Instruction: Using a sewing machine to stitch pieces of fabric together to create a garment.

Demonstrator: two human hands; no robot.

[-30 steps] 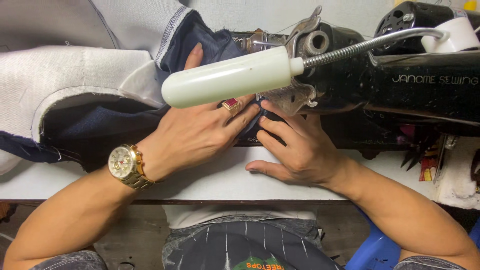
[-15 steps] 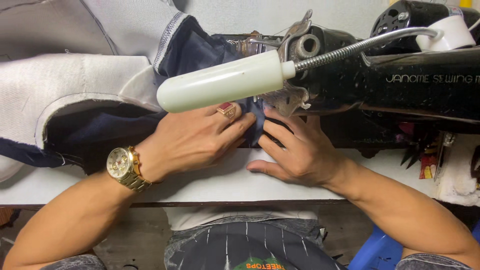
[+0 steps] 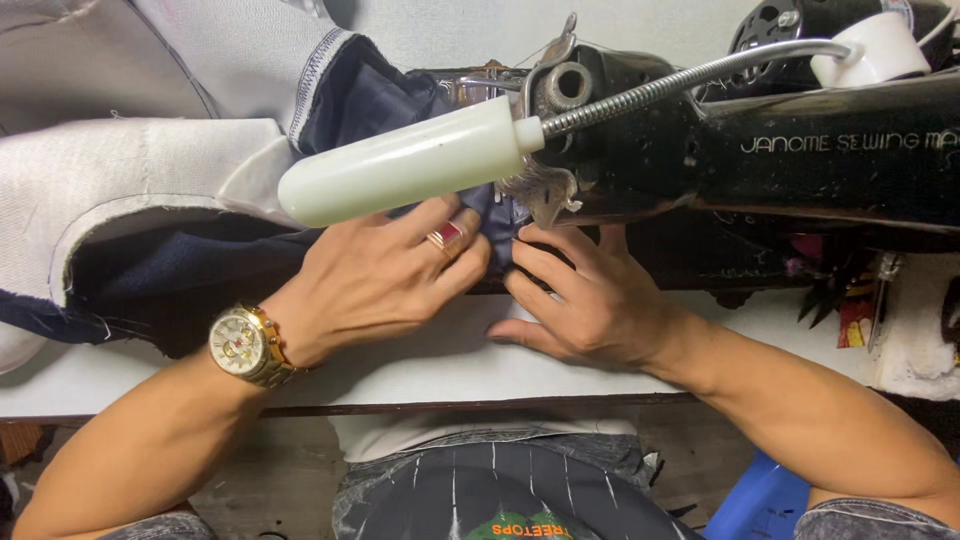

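Two hands work navy cloth [image 3: 380, 100] at the needle of a black sewing machine [image 3: 760, 150]. From L: white padded piece [image 3: 110, 180] w/ navy lining lies on the white bench [image 3: 450, 350], grey cloth [image 3: 200, 50] behind it. L hand [image 3: 380, 275], w/ gold watch [image 3: 240, 345] and ring, lies flat, fingers spread and pressing the cloth down; not clamped on it. R hand [image 3: 590, 300] likewise flat, fingertips on the cloth edge just under the needle area; no pinch seen. Cloth looks soft, light, limp; likely creeps if not held flat, so hold near the seam w/ fingertips, both sides. Obstructions: white lamp [image 3: 400, 165] on gooseneck hangs over L hand and hides the needle approach. Clutter at far R under machine arm.
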